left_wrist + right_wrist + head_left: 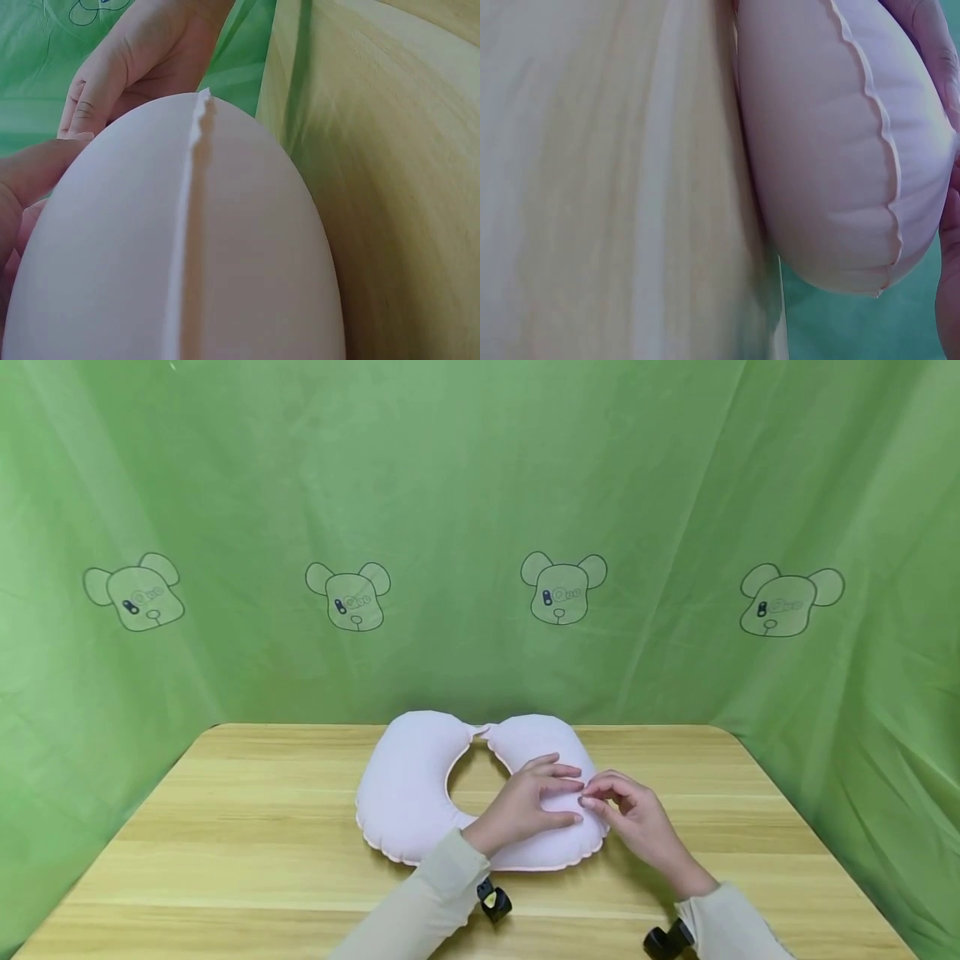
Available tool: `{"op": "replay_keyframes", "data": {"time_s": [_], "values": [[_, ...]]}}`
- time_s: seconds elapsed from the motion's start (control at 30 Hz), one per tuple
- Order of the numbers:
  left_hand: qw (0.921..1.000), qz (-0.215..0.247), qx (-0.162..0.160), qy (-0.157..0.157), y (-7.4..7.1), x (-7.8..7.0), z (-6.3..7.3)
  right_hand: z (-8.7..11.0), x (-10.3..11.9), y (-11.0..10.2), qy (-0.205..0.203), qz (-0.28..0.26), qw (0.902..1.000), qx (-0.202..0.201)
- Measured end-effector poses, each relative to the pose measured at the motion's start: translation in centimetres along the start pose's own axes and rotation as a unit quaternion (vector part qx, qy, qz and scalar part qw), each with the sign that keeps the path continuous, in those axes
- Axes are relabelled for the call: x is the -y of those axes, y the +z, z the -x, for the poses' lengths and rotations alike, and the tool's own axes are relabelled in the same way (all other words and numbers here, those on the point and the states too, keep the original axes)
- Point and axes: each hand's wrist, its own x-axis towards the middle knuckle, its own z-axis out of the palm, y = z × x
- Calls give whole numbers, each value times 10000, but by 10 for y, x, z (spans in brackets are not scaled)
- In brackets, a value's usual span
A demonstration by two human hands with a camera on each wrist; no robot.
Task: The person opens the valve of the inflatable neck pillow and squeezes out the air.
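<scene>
A pale pink, U-shaped inflatable neck pillow (408,777) lies plump on the table, its two ends pointing to the back and meeting at a small strap. Across its right arm rests my left hand (528,802), fingers spread and fairly straight. My right hand (637,818) is at the pillow's right side, where thumb and fingertips pinch a small spot on the upper surface. The fingertips hide most of that spot. In the right wrist view, the pillow's fabric (825,150) rises to a small peak between the hands. A ruffled seam (191,225) runs along the outer edge.
The wood-grain table (225,843) extends to both sides of the pillow. Behind it hangs a green curtain (450,485) with printed bear heads, also enclosing the left and right sides. Black wrist cameras (495,902) hang below both cuffs.
</scene>
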Motion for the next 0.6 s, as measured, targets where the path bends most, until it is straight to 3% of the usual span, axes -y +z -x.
{"op": "replay_keyframes", "data": {"time_s": [0.37, 0.6], "values": [[9999, 16, -22, -128, 4, 2, 0, 1, -1, 1, -53, -348, 9994, -57], [9998, -166, -145, -18, 8, 4, 1, 2, -3, 3, 53, -191, 9997, -170]]}}
